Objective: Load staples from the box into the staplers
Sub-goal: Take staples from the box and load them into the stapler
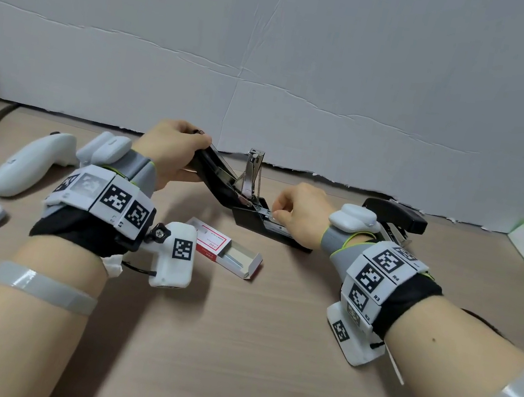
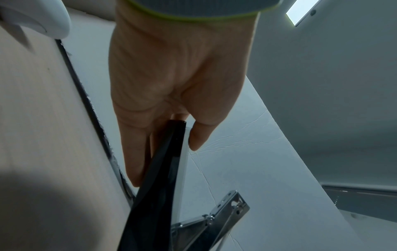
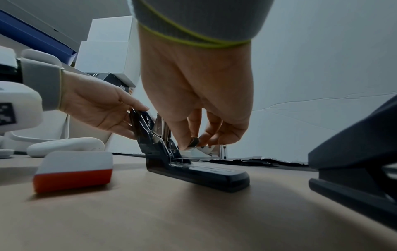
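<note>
Two hands on one black metal stapler (image 1: 261,214), mid-table near back edge. Left hand (image 1: 171,152) grips raised black top arm (image 1: 206,161), fingers curled round its end, likely to keep magazine channel exposed. Red-and-white cardboard staple box (image 1: 227,249), tray slid open, lies just in front, within reach. Right hand (image 1: 300,211) pinches small staple strip (image 3: 194,141) narrowly over channel. Second black stapler (image 1: 396,217) waits behind right wrist.

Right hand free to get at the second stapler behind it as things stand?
Probably not yet: the right hand is pinching staples at the open stapler. The second stapler sits just behind its wrist, unobstructed.
</note>
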`<state>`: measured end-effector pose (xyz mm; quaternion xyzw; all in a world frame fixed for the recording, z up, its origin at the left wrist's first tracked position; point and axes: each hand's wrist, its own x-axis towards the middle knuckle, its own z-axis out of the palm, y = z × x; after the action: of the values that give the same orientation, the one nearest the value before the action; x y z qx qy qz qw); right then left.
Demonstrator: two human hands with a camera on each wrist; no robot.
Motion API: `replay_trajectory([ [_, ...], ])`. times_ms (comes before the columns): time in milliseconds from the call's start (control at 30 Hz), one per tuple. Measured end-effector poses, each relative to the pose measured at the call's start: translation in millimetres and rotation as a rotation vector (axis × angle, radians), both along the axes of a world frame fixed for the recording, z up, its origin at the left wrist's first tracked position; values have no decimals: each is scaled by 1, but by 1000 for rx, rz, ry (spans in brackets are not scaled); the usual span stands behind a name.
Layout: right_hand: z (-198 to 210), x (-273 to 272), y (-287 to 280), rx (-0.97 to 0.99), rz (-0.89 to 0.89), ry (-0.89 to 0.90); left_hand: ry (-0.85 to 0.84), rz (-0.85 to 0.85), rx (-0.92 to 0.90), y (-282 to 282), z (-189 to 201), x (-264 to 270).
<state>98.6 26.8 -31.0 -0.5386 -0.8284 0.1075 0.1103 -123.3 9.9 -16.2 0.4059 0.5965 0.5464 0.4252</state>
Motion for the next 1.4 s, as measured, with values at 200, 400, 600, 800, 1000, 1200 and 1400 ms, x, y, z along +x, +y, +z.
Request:
replay_trajectory([
  [200,0,2,3,-24,13,-1,-2,-1,4,0,0,1],
  [400,15,15,1,-93,68,-106,9,-4,-7,0,0,-1],
  [600,12,20,-6,-86,66,-205,16,-12,-10,-2,1,-2],
  [800,14,32,-8,-104,65,-188,23,-26,-5,-4,1,-2],
  [1000,7,44,0,-130,-19,-55,26,-32,3,-7,5,2],
  [1200,-5,38,12,-182,-55,-240,-13,-72,52,-16,10,14],
  [1400,-1,37,15,-204,-46,-239,224,-284,134,-18,28,30],
])
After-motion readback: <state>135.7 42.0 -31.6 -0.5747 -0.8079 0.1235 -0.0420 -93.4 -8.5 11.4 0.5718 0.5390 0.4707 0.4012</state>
